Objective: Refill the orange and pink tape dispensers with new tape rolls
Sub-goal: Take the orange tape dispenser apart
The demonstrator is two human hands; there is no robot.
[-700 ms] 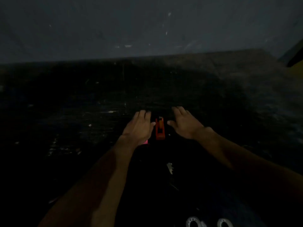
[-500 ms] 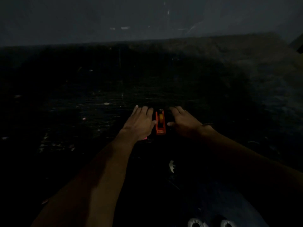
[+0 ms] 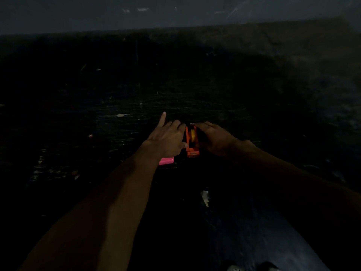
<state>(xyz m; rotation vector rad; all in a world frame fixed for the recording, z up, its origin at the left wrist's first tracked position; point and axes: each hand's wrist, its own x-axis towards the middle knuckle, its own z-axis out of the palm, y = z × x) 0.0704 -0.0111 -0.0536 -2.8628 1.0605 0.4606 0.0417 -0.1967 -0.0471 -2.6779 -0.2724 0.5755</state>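
Centre of frame, on a dark scuffed surface (image 3: 121,122): orange plastic tape dispenser (image 3: 192,142) lying lengthwise, a yellow round core (image 3: 193,134) seated in its cradle. Light very poor.

Left hand (image 3: 166,139) sits palm-down just left of the orange plastic tape dispenser. Thumb tip touches the dispenser's left wall near its close end. Three fingers (image 3: 176,125) are bent at the knuckles, their tips beside the dispenser's far left corner. Outermost finger is straight and lifted, pointing away. Whether the bent fingers actually clasp anything cannot be told; the palm side is hidden.

Right hand (image 3: 216,138) is on the opposite side, in deep shadow. Fingers curl round the dispenser's right wall, with the tips arching onto its far end. It appears to grip the body from that side.

Pink plastic tape dispenser (image 3: 166,160) lies beneath the left wrist, only its near end showing, just beside the orange one and slightly closer to the camera.

Nearer the camera, a small white torn scrap (image 3: 205,197) lies on the surface. Two pale rounded shapes (image 3: 234,267) at the bottom edge are too cropped and dim to identify.
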